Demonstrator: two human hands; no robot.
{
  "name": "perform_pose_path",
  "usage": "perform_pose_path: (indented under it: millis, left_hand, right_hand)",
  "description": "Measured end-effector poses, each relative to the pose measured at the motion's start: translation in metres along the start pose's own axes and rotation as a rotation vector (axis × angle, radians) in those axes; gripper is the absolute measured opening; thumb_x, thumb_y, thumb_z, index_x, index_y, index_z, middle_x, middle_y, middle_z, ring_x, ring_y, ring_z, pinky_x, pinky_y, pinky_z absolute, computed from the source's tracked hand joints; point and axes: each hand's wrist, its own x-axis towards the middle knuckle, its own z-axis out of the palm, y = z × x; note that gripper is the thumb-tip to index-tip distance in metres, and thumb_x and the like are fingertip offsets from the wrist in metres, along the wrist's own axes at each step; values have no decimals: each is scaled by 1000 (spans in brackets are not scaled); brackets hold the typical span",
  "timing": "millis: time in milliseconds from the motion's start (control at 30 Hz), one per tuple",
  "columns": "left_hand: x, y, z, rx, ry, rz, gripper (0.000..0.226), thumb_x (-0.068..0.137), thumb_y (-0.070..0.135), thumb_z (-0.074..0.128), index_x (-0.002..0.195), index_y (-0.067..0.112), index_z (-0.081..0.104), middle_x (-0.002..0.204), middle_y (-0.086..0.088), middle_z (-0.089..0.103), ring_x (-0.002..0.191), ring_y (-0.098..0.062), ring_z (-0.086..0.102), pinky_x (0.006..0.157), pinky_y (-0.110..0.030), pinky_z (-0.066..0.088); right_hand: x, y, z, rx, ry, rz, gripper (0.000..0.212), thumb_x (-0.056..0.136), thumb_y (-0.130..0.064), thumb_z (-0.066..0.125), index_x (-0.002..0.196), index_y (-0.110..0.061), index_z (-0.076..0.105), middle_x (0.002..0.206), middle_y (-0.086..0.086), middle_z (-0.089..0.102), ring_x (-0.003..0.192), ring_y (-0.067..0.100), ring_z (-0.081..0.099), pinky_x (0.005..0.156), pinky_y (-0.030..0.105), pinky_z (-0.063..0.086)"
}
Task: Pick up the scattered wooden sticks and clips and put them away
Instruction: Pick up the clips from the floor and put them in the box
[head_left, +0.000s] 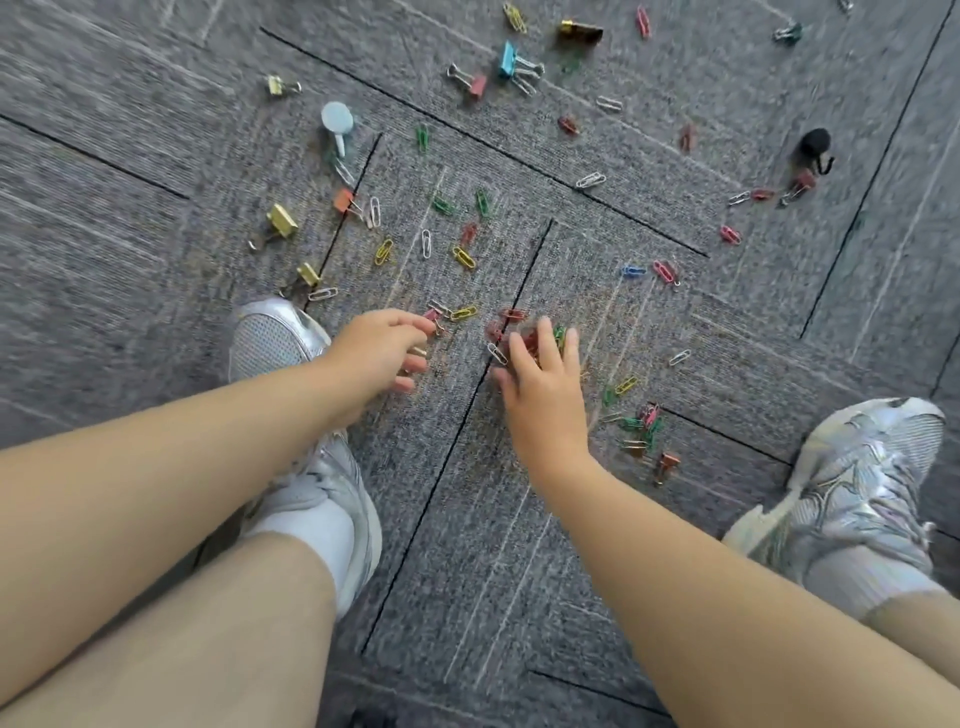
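Observation:
Coloured paper clips lie scattered over the grey carpet (727, 322), among them a yellow paper clip (463, 313) and a white paper clip (426, 243). My left hand (376, 348) has its fingers curled, its index tip beside a small red clip (431, 314), and a gold bit shows between its fingers. My right hand (543, 379) is spread flat over a small heap of red paper clips (511, 315), fingers straight. Binder clips lie farther out: a gold binder clip (282, 219) at the left and a blue binder clip (509, 60) at the top. I see no wooden sticks.
My left shoe (270, 338) stands just left of my left hand, and my right shoe (862, 467) is at the right. A white plastic hook (336, 122) and a black hook (815, 148) lie among the clips. A cluster of clips (644, 426) lies near my right forearm.

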Motion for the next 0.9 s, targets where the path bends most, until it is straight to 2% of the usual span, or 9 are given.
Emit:
perform_pose_path:
  millis: [100, 200, 333, 433, 567, 633, 700, 833, 900]
  left_hand:
    - [0, -6, 3, -69, -13, -35, 19, 96, 9, 45, 101, 14, 63, 102, -7, 66, 76, -17, 62, 62, -26, 51]
    - [-2, -8, 13, -100, -70, -63, 20, 97, 9, 43, 103, 13, 62, 95, -6, 67, 70, -16, 62, 60, -26, 50]
    - [-2, -2, 27, -208, -138, -131, 15, 97, 14, 47, 101, 13, 62, 91, -5, 67, 70, -17, 62, 60, -27, 50]
    - [-2, 7, 32, -288, -216, -211, 13, 96, 24, 50, 98, 15, 60, 94, -6, 64, 75, -19, 61, 64, -30, 52]
    - [-3, 19, 29, -549, -361, -328, 44, 100, 45, 31, 98, 14, 61, 76, -5, 65, 62, -18, 63, 55, -29, 52]
    - [-4, 23, 21, -726, -454, -367, 45, 100, 44, 31, 94, 12, 63, 75, -3, 64, 61, -18, 61, 51, -27, 51]
    - [-3, 24, 12, -725, -453, -336, 34, 99, 35, 40, 95, 11, 64, 75, -2, 63, 64, -17, 60, 52, -27, 53]
    - [2, 21, -9, -715, -345, -284, 21, 95, 23, 48, 88, 11, 62, 67, 1, 58, 53, -10, 55, 47, -19, 49]
    - [3, 20, -22, -816, -324, -310, 21, 95, 20, 47, 79, 10, 58, 62, 1, 53, 46, -8, 49, 40, -16, 44]
  right_hand:
    - [-2, 10, 4, -46, 84, -143, 31, 82, 6, 66, 112, -1, 67, 134, 21, 52, 119, 45, 45, 89, 47, 48]
    - [8, 11, -6, 29, 143, -173, 10, 74, 7, 72, 82, 2, 72, 104, 19, 63, 92, 39, 53, 73, 43, 52]
    - [16, 12, -15, 198, 106, 7, 8, 83, -6, 65, 88, -1, 69, 106, 8, 51, 99, 28, 50, 78, 30, 43]
    - [15, 1, -32, 299, 126, 202, 13, 84, -22, 66, 92, -12, 69, 103, 0, 48, 94, 14, 50, 67, 12, 26]
    - [0, -42, -54, 425, 50, -102, 12, 80, -20, 74, 91, -15, 74, 99, -6, 59, 88, 6, 52, 75, 1, 34]
    - [-5, -55, -57, 374, 36, -339, 13, 75, -21, 76, 87, -15, 77, 98, -4, 70, 95, 14, 57, 87, 15, 40]
    - [0, -61, -64, 367, 70, -406, 15, 76, -28, 71, 86, -18, 78, 98, -5, 72, 101, 17, 57, 93, 27, 38]
    - [24, -67, -78, 506, 230, -271, 19, 88, -28, 60, 91, -15, 73, 92, -6, 66, 94, 12, 58, 85, 29, 46]
    - [50, -70, -74, 511, 201, -101, 20, 93, -24, 55, 106, -15, 66, 105, -6, 58, 100, 9, 53, 93, 29, 44]
